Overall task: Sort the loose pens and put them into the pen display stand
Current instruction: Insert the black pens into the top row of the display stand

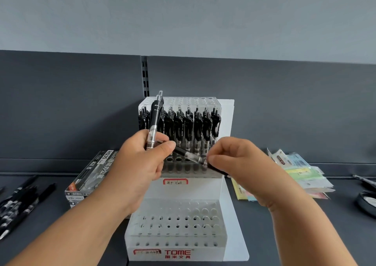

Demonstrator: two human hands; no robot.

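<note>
- At centre, in front of the stand's upper tier: upright pen [155, 119], black clip over a clear barrel. The left hand [140, 162] grips its lower barrel, fingers curled round it, and the clicker end projects at 12 o'clock above the fist.
- Second pen [188, 156], slanted. One end sits by the left thumb; the other, at 4 o'clock from it, is pinched by the right hand [242, 164].
- Pen display stand [203, 190], white, two tiers, behind and below both hands. Stocked black pens [189, 127] stand in rows in the upper tier.
- Loose pens [18, 202], heaped on the shelf at 8 o'clock from the stand, well apart.
- Pen box [91, 174], at 9 o'clock, just beside the stand.
- Paper packets [301, 172], fanned at 3 o'clock.
</note>
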